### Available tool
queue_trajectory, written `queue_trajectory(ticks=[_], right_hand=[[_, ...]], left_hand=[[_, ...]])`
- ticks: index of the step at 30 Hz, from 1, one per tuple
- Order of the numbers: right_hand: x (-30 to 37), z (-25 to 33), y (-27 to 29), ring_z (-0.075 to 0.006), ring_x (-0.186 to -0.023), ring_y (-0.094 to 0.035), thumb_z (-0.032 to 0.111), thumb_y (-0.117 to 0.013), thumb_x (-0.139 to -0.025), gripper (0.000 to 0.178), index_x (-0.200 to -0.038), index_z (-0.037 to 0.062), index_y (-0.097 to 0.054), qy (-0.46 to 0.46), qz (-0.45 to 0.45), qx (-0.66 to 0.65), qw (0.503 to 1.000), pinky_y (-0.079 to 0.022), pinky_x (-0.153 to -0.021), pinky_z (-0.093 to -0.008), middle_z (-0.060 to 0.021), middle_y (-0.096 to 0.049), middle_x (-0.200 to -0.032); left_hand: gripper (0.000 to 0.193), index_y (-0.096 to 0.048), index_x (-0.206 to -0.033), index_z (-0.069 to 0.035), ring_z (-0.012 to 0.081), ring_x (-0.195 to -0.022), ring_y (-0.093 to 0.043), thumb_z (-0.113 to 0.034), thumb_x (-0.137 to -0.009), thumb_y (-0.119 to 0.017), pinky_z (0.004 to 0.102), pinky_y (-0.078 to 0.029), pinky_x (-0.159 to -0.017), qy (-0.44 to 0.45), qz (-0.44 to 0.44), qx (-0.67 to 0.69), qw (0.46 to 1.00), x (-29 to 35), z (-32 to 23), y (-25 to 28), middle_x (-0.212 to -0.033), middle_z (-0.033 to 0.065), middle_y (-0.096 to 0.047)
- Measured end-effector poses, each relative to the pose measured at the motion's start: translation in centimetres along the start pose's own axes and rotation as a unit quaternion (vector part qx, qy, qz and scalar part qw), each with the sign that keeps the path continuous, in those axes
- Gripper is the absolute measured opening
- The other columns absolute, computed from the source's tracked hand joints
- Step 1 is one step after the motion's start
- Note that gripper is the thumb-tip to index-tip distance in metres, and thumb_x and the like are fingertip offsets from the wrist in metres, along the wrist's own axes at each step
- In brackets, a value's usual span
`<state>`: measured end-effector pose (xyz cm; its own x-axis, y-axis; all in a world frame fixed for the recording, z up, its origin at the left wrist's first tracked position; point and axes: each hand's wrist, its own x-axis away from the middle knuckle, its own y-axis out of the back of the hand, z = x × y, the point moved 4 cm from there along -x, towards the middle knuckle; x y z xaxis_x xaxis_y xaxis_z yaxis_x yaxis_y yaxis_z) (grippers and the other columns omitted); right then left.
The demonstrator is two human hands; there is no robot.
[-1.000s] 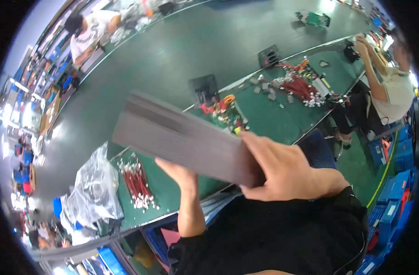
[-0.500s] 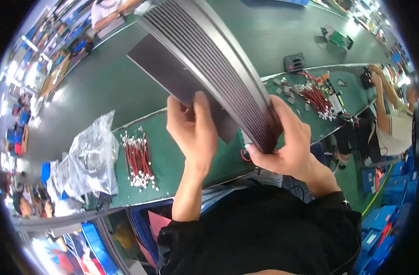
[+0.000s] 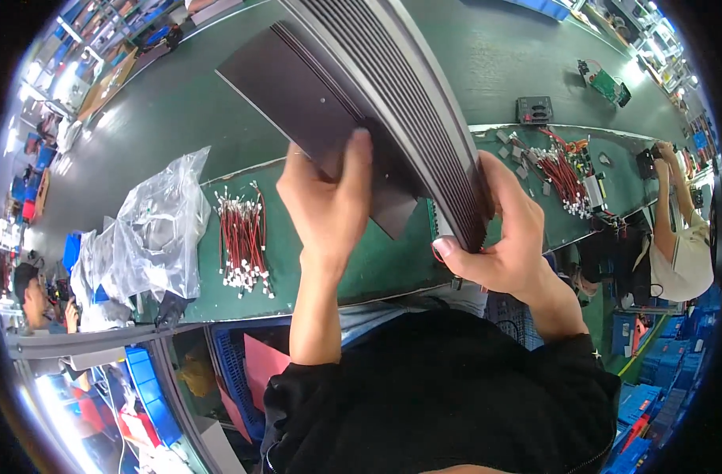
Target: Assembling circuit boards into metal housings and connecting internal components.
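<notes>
My left hand (image 3: 323,207) is closed on a thin dark metal panel (image 3: 286,91), with the thumb lying on its face and the other fingers behind. Small holes and a few lengthwise grooves show in this panel. A long grey finned metal housing part (image 3: 404,95), like a heatsink profile, slants up over the bench with its lower end in my right hand (image 3: 509,233). My right thumb and fingers grip it from both sides. The panel lies beside and partly behind the finned part; whether they touch is hidden.
Red wires with white connectors (image 3: 244,241) lie bundled on the green bench (image 3: 298,174), beside clear plastic bags (image 3: 159,229). To the right are another wire bundle (image 3: 562,178), a black socket block (image 3: 533,109) and a green circuit board (image 3: 607,85). A co-worker (image 3: 685,257) works at the far right.
The panel in my left hand has swung away from the finned part, so more of its face and its grooves now show. Both hands keep their grip. The whole view has shifted slightly.
</notes>
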<state>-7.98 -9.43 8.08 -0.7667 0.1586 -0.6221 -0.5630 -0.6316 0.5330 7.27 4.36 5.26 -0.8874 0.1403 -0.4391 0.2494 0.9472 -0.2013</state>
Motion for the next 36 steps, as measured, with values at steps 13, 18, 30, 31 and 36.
queue_trajectory(ticks=[13, 18, 30, 31, 36], right_hand=[[1.2, -1.6, -0.9, -0.0101, -0.077, -0.059, 0.014, -0.079, -0.071, 0.075, -0.133, -0.013, -0.044, -0.076, 0.014, -0.045, 0.996, -0.048, -0.067, -0.0222, -0.0119, -0.065, -0.101], [1.7, -2.0, -1.3, -0.0111, -0.079, -0.06, 0.014, -0.079, -0.071, 0.075, -0.133, -0.0124, -0.044, -0.079, 0.01, -0.041, 0.996, -0.049, -0.069, -0.023, -0.0133, -0.065, -0.103], [0.7, -2.0, -2.2, -0.0274, -0.091, -0.068, 0.019, -0.082, -0.069, 0.077, -0.132, -0.0083, -0.047, -0.006, 0.0, -0.004, 1.0, -0.054, -0.079, -0.0332, -0.0199, -0.065, -0.109], [0.7, -2.3, -2.3, -0.0329, -0.093, -0.069, 0.023, -0.083, -0.068, 0.077, -0.131, -0.0055, -0.048, -0.018, -0.003, -0.022, 1.0, -0.055, -0.08, -0.0372, -0.0206, -0.066, -0.11], [1.3, -2.6, -1.3, -0.0224, -0.091, -0.067, 0.018, -0.08, -0.07, 0.079, -0.135, -0.009, -0.045, -0.058, -0.001, -0.013, 0.998, -0.053, -0.078, -0.0303, -0.0206, -0.063, -0.114]], left_hand=[[0.048, -0.049, -0.121, 0.004, 0.0187, -0.087, -0.065, 0.001, -0.077, -0.068, 0.0317, -0.052, -0.08, 0.008, 0.115, -0.082, 0.99, 2.0, 2.9, -0.1, -0.098, 0.0133, -0.067], [0.059, -0.042, -0.128, 0.004, 0.0237, -0.097, -0.064, 0.003, -0.075, -0.067, 0.0349, -0.05, -0.088, 0.056, 0.121, -0.054, 0.99, 2.7, 3.6, 0.0, -0.107, 0.0173, -0.064], [0.062, -0.036, -0.137, 0.001, 0.0187, -0.109, -0.058, 0.011, -0.082, -0.064, 0.0317, -0.045, -0.098, 0.055, 0.048, 0.02, 0.997, 3.9, 3.9, -0.5, -0.12, 0.0109, -0.057], [0.057, -0.039, -0.134, 0.002, 0.0173, -0.108, -0.058, 0.01, -0.083, -0.064, 0.0299, -0.046, -0.095, 0.091, 0.05, 0.086, 0.991, 4.1, 3.6, -0.7, -0.117, 0.0103, -0.059], [0.04, -0.049, -0.125, 0.004, 0.016, -0.108, -0.057, 0.002, -0.088, -0.064, 0.0286, -0.047, -0.089, 0.077, 0.172, 0.011, 0.982, 4.0, 3.5, -0.2, -0.116, 0.0094, -0.06]])
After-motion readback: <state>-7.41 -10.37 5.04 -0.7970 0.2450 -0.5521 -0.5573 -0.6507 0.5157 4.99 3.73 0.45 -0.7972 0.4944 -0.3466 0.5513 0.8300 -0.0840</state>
